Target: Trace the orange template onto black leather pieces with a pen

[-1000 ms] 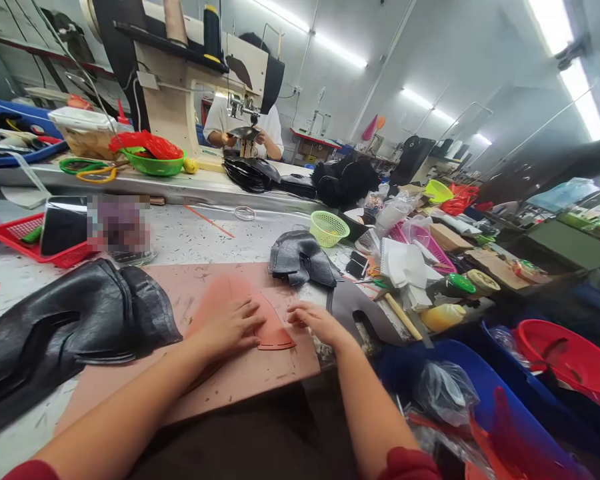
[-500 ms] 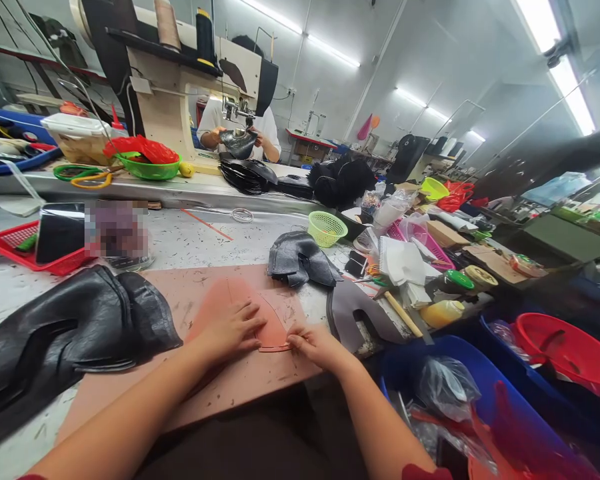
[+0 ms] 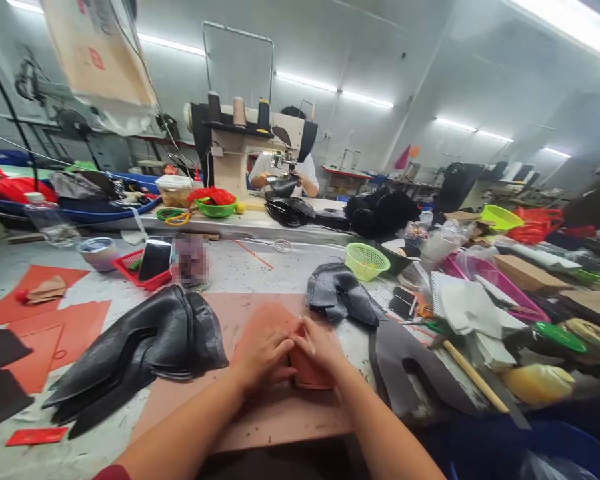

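An orange-red piece of sheet material [image 3: 270, 315], perhaps leather, lies on the pinkish work mat [image 3: 240, 413] in front of me. My left hand [image 3: 266, 352] rests over its middle, fingers bent and closed on the material. Fingertips of my right hand [image 3: 323, 348] pinch the piece's right side, right beside the left fingertips. Part of the piece, with a curved lower edge, shows beneath the right hand. Both hands hide the exact grip. Stacked black leather pieces [image 3: 150, 340] lie left of the mat, and a smaller black stack [image 3: 343, 290] lies beyond the right hand.
Dark grey cut pieces [image 3: 410, 367] and a wooden-handled tool [image 3: 475, 375] lie to the right. Behind are a light green basket [image 3: 366, 261] and a red basket [image 3: 130, 267]. Orange sheets [image 3: 80, 327] lie at left. Across the bench, a person works at a sewing machine [image 3: 230, 157].
My right hand has moved from the piece's lower right corner up to meet the left. My left hand has gone from lying flat to bent fingers. The view has swung left.
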A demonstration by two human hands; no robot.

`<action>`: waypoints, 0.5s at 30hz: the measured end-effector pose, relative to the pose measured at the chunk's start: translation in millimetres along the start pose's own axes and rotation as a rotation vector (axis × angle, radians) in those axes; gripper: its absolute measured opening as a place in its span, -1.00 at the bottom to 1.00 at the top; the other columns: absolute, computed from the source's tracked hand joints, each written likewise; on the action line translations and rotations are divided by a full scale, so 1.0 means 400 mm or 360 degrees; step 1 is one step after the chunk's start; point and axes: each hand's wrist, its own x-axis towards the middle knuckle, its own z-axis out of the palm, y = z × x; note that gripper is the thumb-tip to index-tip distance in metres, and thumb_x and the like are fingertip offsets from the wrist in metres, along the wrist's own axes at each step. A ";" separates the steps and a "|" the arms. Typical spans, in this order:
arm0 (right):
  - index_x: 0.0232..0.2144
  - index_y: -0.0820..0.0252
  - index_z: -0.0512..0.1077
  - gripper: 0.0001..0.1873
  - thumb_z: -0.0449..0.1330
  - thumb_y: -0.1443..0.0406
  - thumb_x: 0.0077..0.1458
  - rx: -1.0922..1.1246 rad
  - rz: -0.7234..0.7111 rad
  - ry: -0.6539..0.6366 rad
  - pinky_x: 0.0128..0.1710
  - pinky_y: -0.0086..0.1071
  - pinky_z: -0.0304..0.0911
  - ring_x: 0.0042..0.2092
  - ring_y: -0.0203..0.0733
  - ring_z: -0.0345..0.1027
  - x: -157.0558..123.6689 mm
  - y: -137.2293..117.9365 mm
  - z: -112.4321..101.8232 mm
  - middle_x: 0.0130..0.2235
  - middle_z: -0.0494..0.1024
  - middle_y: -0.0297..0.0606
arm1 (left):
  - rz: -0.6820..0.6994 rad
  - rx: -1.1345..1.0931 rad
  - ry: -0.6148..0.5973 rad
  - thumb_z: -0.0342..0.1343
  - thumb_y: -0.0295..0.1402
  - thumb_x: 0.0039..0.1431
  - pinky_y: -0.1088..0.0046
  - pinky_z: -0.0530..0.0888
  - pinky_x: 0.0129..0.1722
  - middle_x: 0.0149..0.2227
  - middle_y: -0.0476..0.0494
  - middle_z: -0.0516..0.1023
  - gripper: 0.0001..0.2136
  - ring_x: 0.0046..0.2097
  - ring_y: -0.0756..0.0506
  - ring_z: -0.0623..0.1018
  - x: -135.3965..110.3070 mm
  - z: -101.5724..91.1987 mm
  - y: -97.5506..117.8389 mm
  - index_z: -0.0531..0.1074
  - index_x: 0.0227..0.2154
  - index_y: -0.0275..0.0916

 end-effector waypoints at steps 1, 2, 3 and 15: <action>-0.49 0.12 0.22 -0.93 0.08 0.28 -0.05 -0.0013 -0.0116 0.0005 -0.27 -0.30 0.23 -0.35 -0.19 0.28 -0.004 -0.017 -0.002 -0.44 0.38 -0.32 | -0.0035 0.0019 0.0090 0.05 -0.16 0.12 0.25 0.46 -0.13 -0.21 -0.21 0.49 -0.75 -0.15 -0.16 0.47 -0.009 -0.018 0.003 0.38 -0.26 -0.22; -0.50 0.10 0.22 -0.95 0.05 0.28 -0.03 -0.0010 -0.0216 0.0017 -0.28 -0.30 0.23 -0.36 -0.18 0.28 -0.009 -0.033 -0.011 -0.44 0.39 -0.30 | -0.0088 0.0033 0.0191 0.01 -0.17 0.15 0.27 0.47 -0.14 -0.25 -0.19 0.50 -0.78 -0.17 -0.15 0.48 -0.020 -0.040 0.006 0.38 -0.29 -0.21; -0.50 0.08 0.22 -0.95 0.03 0.28 -0.02 0.0006 -0.0288 0.0037 -0.30 -0.31 0.24 -0.37 -0.18 0.28 -0.013 -0.047 -0.027 -0.44 0.39 -0.28 | -0.0160 0.0046 0.0293 -0.04 -0.20 0.18 0.29 0.47 -0.14 -0.27 -0.18 0.51 -0.80 -0.18 -0.14 0.49 -0.036 -0.067 0.007 0.38 -0.31 -0.20; -0.66 0.10 0.22 -0.89 0.11 0.26 -0.24 -0.0626 0.0228 0.0633 -0.48 -0.35 0.20 -0.53 -0.19 0.29 0.178 0.161 -0.437 -0.60 0.40 -0.32 | -0.1614 0.0850 0.0235 -0.19 -0.24 0.19 0.36 0.50 -0.34 -0.36 -0.13 0.60 -0.71 -0.31 -0.14 0.58 -0.425 -0.335 -0.333 0.40 -0.38 -0.24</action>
